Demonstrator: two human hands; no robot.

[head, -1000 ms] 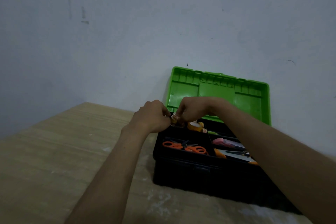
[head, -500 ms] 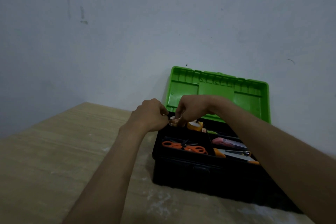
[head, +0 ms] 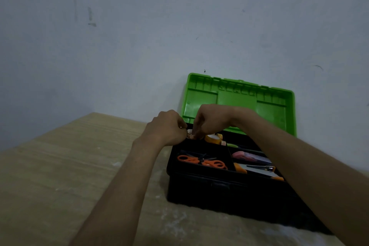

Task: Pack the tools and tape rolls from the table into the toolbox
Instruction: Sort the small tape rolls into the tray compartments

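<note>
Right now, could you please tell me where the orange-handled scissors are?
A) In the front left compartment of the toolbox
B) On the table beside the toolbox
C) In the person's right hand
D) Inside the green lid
A: the orange-handled scissors lie flat in the front left compartment of the open toolbox, nearer the person than the yellow tape roll.

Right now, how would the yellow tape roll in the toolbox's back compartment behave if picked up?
The yellow tape roll looks hollow, so probably light and stiff. Being round, it may roll if set on edge. The left hand and right hand, pinching a small pale roll beside it, may crowd a grasp.
</note>
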